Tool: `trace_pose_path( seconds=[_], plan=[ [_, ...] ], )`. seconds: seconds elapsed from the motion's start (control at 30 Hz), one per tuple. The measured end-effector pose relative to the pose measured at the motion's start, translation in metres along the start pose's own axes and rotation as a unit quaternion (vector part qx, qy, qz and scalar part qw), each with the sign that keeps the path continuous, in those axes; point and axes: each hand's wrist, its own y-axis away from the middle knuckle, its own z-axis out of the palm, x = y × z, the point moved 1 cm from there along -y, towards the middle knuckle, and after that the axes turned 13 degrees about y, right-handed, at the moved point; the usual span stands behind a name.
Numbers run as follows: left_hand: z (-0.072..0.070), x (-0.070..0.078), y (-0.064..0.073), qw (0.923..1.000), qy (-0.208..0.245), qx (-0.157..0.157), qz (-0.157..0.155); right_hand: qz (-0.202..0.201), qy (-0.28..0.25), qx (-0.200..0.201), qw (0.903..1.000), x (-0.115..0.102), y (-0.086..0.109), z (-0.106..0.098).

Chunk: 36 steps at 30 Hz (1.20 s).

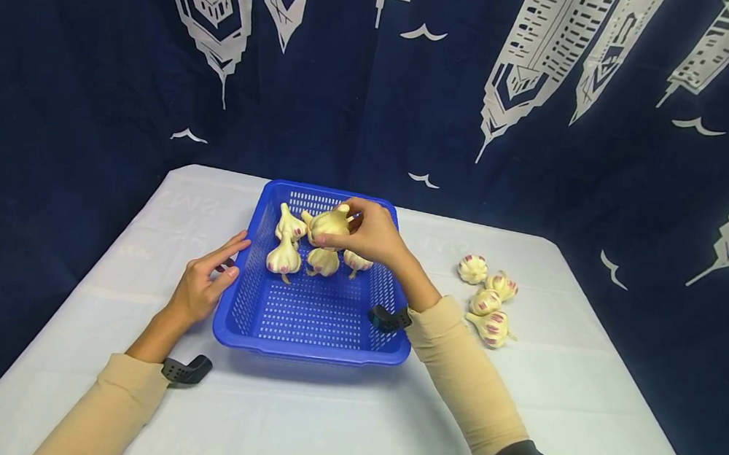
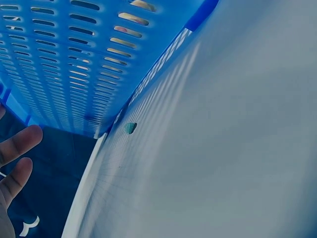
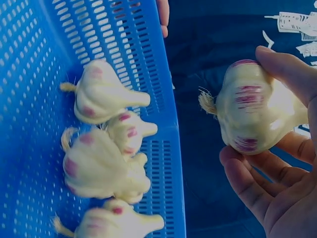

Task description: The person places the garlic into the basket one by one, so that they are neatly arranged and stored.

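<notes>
My right hand (image 1: 378, 235) holds a garlic bulb (image 1: 330, 226) between thumb and fingers, raised over the back of a blue plastic basket (image 1: 311, 329). The right wrist view shows this cream bulb (image 3: 250, 106) with purple streaks and a tuft of roots. Inside the basket, several garlic bulbs (image 1: 284, 256) lie together in its rear half. Beside the basket's left wall is my left hand (image 1: 201, 281), its fingers (image 2: 22, 144) extended at the rim; whether they all touch it I cannot tell.
On the right of the white table (image 1: 559, 393), several more garlic bulbs (image 1: 489, 329) lie in a loose cluster. A dark blue cloth (image 1: 361, 125) with white building prints hangs behind the table. A small green spot (image 2: 130, 128) shows beneath the basket in the left wrist view.
</notes>
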Motion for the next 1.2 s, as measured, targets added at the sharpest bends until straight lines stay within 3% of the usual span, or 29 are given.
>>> trace_pose_path(
  seconds=[0.23,0.53,0.83,1.07,1.2],
  plan=[
    [0.002,-0.001,0.001,1.0,0.003,-0.001,-0.001,-0.003,-0.008,-0.025,0.9997,-0.009,-0.004,0.012],
    [0.003,0.0,-0.001,1.0,0.004,-0.003,-0.005,-0.007,-0.02,-0.02,0.9996,-0.015,-0.009,0.021],
    [0.003,0.0,-0.002,1.0,0.003,-0.004,0.002,0.013,-0.027,-0.027,0.9992,-0.018,-0.011,0.034],
    [0.001,-0.002,-0.001,0.9999,0.005,-0.004,0.009,0.003,-0.045,-0.077,0.996,-0.017,-0.012,0.046],
    [-0.001,-0.001,0.0,1.0,0.001,-0.001,0.0,-0.022,-0.039,-0.113,0.9926,-0.016,-0.013,0.056]
  ],
)
